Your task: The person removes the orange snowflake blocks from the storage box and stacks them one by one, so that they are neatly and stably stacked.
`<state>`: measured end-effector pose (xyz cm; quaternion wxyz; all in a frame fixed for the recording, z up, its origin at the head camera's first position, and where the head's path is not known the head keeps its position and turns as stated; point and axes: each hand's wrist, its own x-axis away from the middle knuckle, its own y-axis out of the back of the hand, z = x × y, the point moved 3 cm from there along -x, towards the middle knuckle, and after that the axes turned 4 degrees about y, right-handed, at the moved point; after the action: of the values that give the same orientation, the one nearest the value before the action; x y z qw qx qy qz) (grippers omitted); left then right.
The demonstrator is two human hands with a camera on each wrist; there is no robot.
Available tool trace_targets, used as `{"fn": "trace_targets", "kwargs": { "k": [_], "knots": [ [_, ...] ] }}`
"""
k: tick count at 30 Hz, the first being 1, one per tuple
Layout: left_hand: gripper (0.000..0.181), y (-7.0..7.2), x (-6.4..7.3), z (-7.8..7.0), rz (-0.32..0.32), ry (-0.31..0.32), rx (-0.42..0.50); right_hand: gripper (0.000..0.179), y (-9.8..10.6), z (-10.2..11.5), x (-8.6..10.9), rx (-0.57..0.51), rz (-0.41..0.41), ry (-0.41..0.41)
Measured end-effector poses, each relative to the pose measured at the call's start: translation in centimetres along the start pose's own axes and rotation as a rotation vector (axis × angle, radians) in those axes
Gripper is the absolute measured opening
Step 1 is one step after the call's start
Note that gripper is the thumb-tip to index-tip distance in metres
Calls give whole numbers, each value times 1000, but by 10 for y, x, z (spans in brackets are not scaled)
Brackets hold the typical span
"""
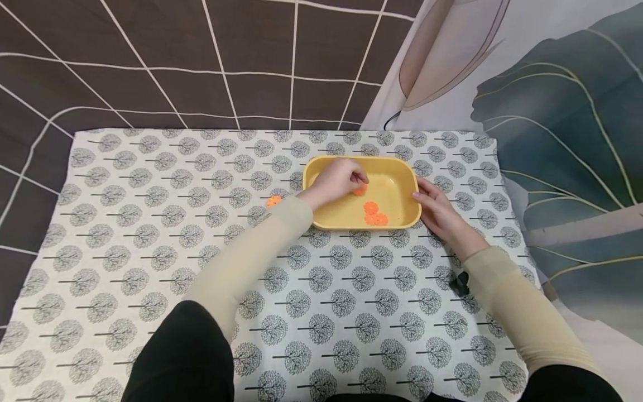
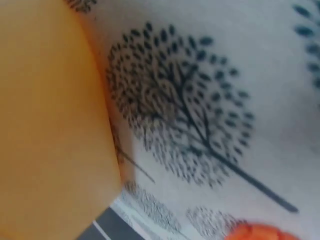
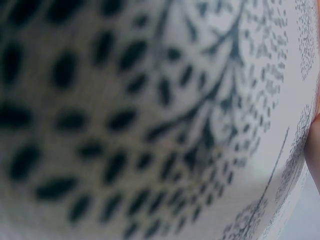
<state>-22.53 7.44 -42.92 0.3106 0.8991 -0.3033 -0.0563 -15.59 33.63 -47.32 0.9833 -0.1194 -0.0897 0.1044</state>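
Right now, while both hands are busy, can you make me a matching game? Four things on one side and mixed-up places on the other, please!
Things:
1. left hand
2. right hand
3. lone orange piece
4. bunch of orange pieces

Places:
A. lying on the floor of the yellow box
B. touching the right end of the yellow box
C. curled up inside the yellow box
D. outside the yellow box, on the tree-print cloth

Right pairs: 1-C, 2-B, 3-D, 4-A.
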Motion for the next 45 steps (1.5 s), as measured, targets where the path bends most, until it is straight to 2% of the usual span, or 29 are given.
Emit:
{"fn": "trace_targets", "kwargs": {
  "k": [4,12,20,27,33,39,45],
  "knots": [
    [15,13,8,0,-20,29,22,46,0,0,0,3,8,2],
    [14,39,25,6,-102,95,64,50,2,0,0,-6,9,-4],
    [13,69,52,13,-194,170,111,55,1,0,1,-3,7,-9],
    [14,92,79,28,-234,229,104,56,0,0,1,5,-1,-10],
    [14,102,100,46,-239,294,134,59,1,1,1,23,-2,-7],
    [14,109,120,60,-246,344,118,58,1,1,1,29,-8,-21],
    [15,109,133,73,-209,377,116,63,0,1,0,53,-2,-24]
  ]
}}
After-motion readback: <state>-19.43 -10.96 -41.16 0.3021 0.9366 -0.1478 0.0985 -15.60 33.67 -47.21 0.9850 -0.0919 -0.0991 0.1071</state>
